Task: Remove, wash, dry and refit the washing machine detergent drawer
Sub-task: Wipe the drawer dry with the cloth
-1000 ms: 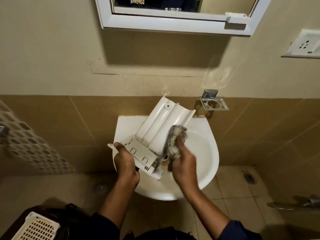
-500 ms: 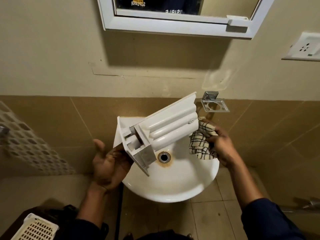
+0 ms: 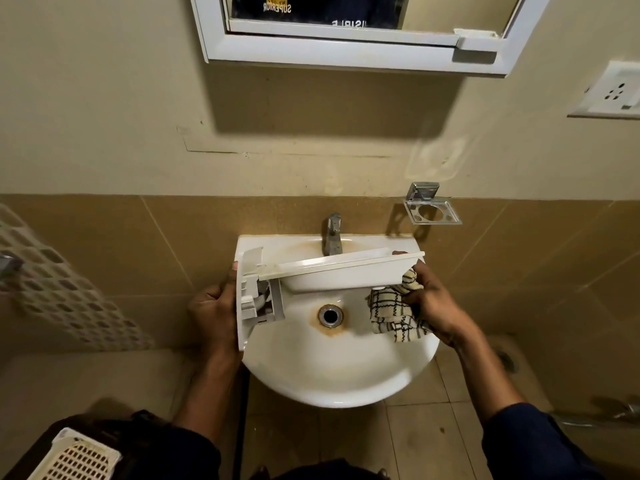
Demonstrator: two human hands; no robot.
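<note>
The white detergent drawer lies level across the white sink, its front panel at the left and its long side toward me. My left hand grips that front panel from the left side. My right hand holds the drawer's far right end and keeps a cream checked cloth bunched in its fingers against the drawer's underside. The cloth hangs over the basin, right of the rust-stained drain.
A metal tap stands behind the drawer. A chrome holder is fixed to the wall at the right, a white mirror cabinet above, a socket far right. A white perforated basket sits at bottom left.
The drawer has turned from leaning diagonally to lying level across the sink. My right hand with the cloth went from the drawer's middle to its right end; my left hand now clasps the front panel.
</note>
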